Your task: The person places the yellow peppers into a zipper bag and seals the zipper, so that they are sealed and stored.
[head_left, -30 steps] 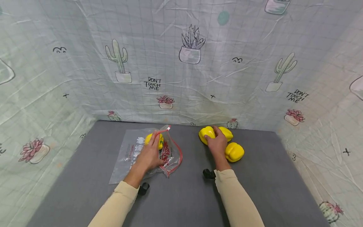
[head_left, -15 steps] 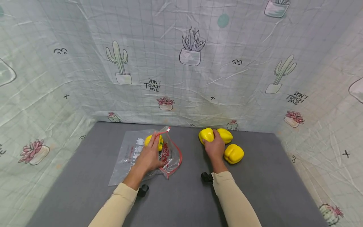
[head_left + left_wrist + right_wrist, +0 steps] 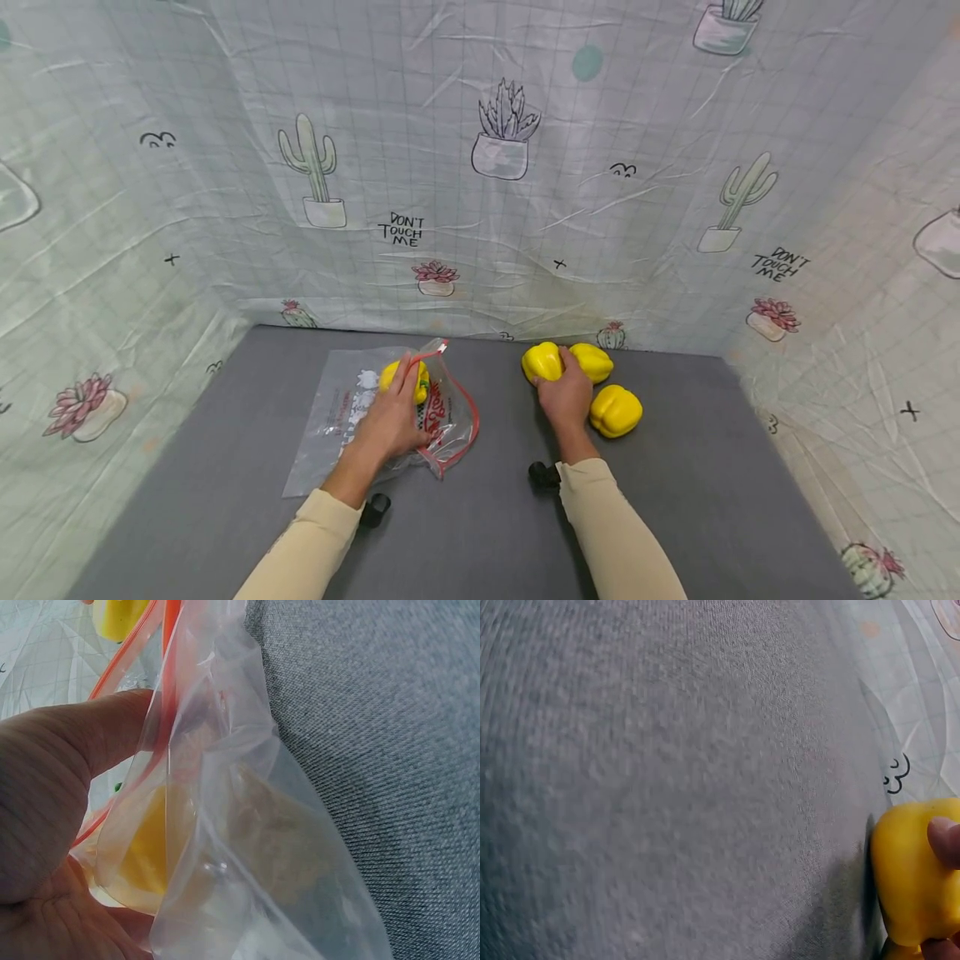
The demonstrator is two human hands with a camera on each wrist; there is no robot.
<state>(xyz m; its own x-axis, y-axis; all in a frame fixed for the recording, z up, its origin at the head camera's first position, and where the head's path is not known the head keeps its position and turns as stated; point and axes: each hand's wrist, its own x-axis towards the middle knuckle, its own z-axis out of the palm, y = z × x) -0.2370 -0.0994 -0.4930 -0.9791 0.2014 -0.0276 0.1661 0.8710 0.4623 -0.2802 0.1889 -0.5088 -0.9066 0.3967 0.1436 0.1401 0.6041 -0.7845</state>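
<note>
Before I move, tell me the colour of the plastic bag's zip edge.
The zip edge is red; the head view shows it best.

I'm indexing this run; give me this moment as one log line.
left hand: holds clear zip bag open; right hand: grips yellow bell pepper; inside bag: one pepper; beside right hand: two other peppers

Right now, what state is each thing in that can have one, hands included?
Zip bag: mouth open
Bagged pepper: inside the bag
Left hand: spread across the bag's mouth
Held pepper: gripped; whether lifted, unclear
Right hand: gripping the held pepper
Rear pepper: outside the bag
Near pepper: loose
Printed cloth: hung, creased
</note>
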